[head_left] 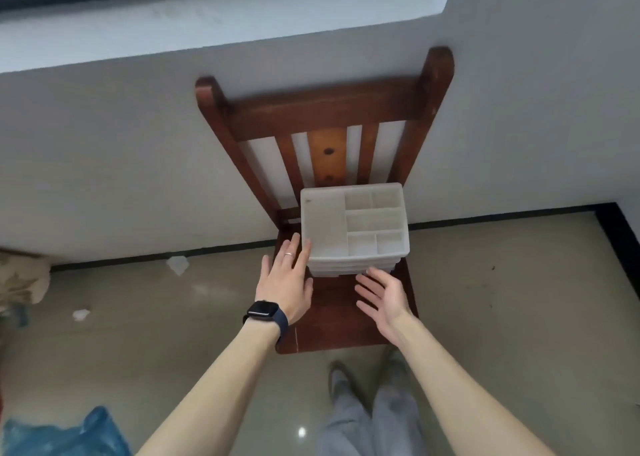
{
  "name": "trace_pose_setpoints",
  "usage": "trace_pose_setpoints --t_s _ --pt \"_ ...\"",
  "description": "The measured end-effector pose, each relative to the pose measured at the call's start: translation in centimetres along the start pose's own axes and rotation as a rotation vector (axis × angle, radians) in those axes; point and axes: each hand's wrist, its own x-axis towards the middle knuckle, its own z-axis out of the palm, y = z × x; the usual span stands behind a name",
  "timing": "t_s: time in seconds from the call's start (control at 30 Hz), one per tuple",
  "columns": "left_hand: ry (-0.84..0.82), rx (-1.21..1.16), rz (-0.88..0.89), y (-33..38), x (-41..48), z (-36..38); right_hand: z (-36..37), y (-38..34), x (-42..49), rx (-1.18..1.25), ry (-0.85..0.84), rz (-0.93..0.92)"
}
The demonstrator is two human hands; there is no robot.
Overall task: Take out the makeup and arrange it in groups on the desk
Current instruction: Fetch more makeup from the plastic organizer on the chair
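A white plastic organiser box (325,227) with several empty top compartments and drawers below stands on the seat of a brown wooden chair (332,320). No makeup shows in the compartments. My left hand (285,282), with a ring and a dark watch at the wrist, has straight fingers whose tips touch the box's left front corner. My right hand (382,298) is spread open, palm turned left, just below the box's front edge and apart from it. Neither hand holds anything.
The chair backs onto a white wall under a window ledge (221,23). A blue plastic bag (65,435) lies on the shiny tiled floor at bottom left, with paper scraps (178,265) near the skirting. A patterned cloth (20,279) sits at the left edge. My legs (367,417) stand before the chair.
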Motion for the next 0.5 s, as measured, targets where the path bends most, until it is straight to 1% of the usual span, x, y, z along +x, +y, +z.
trace_pose_setpoints --t_s 0.13,0.23,0.3,0.37,0.5 --pt "0.009 0.019 0.023 -1.2 2.8 3.0 1.4 0.0 4.8 0.287 -0.016 0.007" --pt "0.01 -0.002 0.05 -1.4 4.0 4.8 1.3 0.5 7.0 0.463 0.043 0.03" --pt "0.032 -0.034 0.042 -1.5 4.1 5.8 1.0 1.1 8.2 0.529 0.059 0.034" --pt "0.065 -0.075 0.034 -1.5 4.2 6.6 0.8 1.5 9.3 0.583 0.015 0.058" --pt "0.098 -0.128 0.012 -1.4 4.4 7.4 0.7 2.1 10.6 0.577 -0.033 0.102"
